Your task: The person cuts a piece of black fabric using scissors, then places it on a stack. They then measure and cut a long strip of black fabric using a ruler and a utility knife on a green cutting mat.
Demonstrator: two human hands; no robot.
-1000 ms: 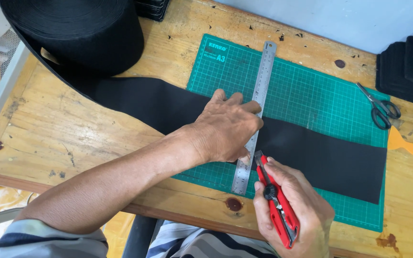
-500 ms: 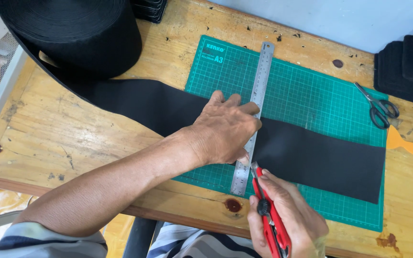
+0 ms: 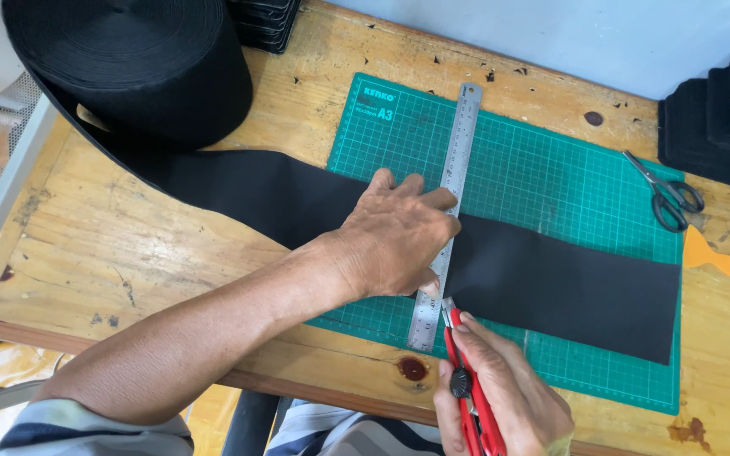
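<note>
Left hand presses flat, fingers spread, on ruler across black strip lying on mat. Right hand, at 6 o'clock, fingers wrapped round red cutter. Strip looks soft, limp; pin beside ruler.

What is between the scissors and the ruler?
In the head view, only bare green cutting mat lies between the ruler and the scissors. The black strip passes lower down, nearer the person.
</note>
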